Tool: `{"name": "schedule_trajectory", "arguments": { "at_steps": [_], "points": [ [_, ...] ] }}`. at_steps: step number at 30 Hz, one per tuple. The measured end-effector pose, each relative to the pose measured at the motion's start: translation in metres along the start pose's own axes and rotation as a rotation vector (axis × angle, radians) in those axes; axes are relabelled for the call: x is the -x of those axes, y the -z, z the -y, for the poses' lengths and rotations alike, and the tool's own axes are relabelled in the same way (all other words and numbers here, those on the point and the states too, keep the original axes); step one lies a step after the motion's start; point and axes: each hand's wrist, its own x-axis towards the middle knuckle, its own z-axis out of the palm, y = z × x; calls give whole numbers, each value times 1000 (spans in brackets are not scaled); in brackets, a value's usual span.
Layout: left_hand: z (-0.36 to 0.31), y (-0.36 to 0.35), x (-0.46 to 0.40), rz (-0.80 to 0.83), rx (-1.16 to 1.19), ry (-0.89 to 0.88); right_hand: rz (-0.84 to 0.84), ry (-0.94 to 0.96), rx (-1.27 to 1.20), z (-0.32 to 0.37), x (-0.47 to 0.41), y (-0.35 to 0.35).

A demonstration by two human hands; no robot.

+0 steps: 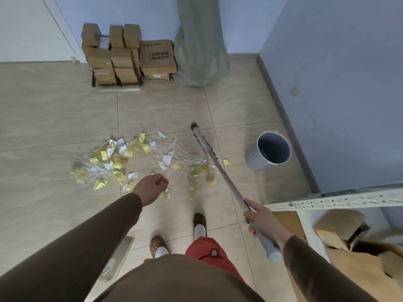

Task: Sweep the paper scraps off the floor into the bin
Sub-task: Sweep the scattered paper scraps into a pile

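A heap of yellow and white paper scraps (122, 155) mixed with thin white sticks lies on the tiled floor ahead of me. My right hand (259, 216) grips the grey handle of a broom (220, 168), whose brush head (202, 140) rests on the floor at the heap's right edge. A few blurred yellow scraps (202, 173) lie by the brush. My left hand (151, 188) hangs over the near edge of the heap with fingers loosely curled and holds nothing. A grey bin (270, 151) stands upright to the right of the broom, near the wall.
Stacked cardboard boxes (126, 55) and a tall green sack (200, 44) stand against the far wall. A white metal shelf frame (349, 200) with cardboard under it juts in at the right. My feet (178, 234) are just behind the heap.
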Motion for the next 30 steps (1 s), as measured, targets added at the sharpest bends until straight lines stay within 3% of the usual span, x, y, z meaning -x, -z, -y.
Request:
{"name": "schedule_trajectory", "arguments": {
  "at_steps": [5, 11, 15, 21, 30],
  "points": [
    [-4, -9, -3, 6, -2, 13, -100, -48, -116, -4, -16, 8],
    [-10, -20, -8, 10, -45, 19, -187, -148, -91, 14, -104, 13],
    [-9, -20, -7, 10, -81, 35, -92, -216, -74, 26, -131, -20],
    [-8, -20, -11, 0, -90, 47, 164, -239, -60, 18, -89, -81],
    [-13, -12, -10, -7, -34, 37, 267, -127, -357, 26, -39, 15]
  ]
}}
